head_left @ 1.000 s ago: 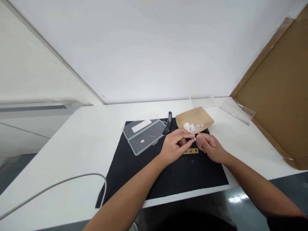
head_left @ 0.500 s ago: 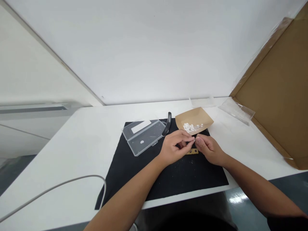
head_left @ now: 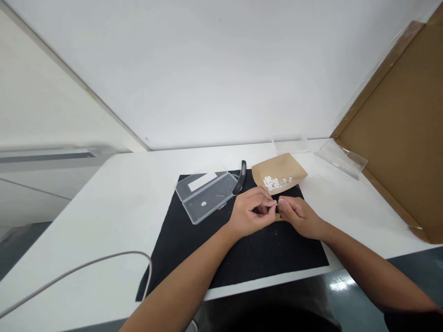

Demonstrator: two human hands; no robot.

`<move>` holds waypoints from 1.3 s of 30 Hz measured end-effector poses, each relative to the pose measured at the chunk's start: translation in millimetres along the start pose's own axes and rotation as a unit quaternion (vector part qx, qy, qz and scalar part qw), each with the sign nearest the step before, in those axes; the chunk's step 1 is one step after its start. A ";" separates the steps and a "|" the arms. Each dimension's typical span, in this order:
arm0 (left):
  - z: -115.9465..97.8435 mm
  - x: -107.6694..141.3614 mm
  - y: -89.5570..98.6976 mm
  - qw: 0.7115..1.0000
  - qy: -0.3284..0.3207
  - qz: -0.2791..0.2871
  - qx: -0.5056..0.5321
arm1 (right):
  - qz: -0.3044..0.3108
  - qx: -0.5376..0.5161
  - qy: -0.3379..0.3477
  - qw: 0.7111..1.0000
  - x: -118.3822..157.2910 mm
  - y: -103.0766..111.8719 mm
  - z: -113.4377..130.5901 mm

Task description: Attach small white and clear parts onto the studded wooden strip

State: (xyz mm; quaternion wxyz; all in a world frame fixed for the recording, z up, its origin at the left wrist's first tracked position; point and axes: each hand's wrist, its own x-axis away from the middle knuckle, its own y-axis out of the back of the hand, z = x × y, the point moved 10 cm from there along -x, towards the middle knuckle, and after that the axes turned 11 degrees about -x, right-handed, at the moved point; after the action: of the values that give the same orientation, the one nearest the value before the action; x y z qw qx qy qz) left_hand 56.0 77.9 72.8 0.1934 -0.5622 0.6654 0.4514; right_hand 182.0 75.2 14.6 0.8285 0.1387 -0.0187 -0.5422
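Note:
My left hand (head_left: pixel 252 211) and my right hand (head_left: pixel 300 216) meet fingertip to fingertip over the black mat (head_left: pixel 242 258). Both are pinched around a tiny pale piece (head_left: pixel 277 203), too small to make out. Beneath the fingers lies a yellow strip (head_left: pixel 279 217), mostly covered by my hands. Just behind them stands a brown paper tray (head_left: pixel 292 168) with many small white pieces (head_left: pixel 272 183) in it.
An open clear plastic case (head_left: pixel 207 202) lies on the mat's left, beside a black curved handle (head_left: pixel 240 178). Clear plastic pieces (head_left: pixel 341 159) rest at the back right near a large cardboard box (head_left: pixel 398 124). A grey cable (head_left: pixel 104 255) crosses the left side.
My fingertips have shifted slightly left and down with the tiny piece between them. More of the yellow strip is now covered.

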 end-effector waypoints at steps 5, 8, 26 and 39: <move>-1.2 -1.4 0.1 1.000 -0.005 -0.004 -0.009 | 0.004 -0.024 -0.017 1.000 2.1 -1.1 -5.5; -0.9 -0.6 -0.1 1.000 -0.007 -0.006 -0.017 | 0.002 -0.048 -0.031 0.998 2.8 -1.2 -6.5; -2.9 3.6 -1.3 0.998 -0.001 -0.019 -0.055 | 0.004 -0.115 -0.069 0.991 1.8 -7.9 -12.8; 4.5 2.2 -3.3 0.998 0.064 -0.006 0.018 | 0.050 -0.193 -0.100 0.975 3.7 -16.9 -12.5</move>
State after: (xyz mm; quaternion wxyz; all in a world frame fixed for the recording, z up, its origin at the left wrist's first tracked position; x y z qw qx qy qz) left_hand 57.3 80.4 67.6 0.1632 -0.5901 0.6813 0.4012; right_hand 170.7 68.2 -2.1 0.8598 -0.0800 -0.0031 -0.5044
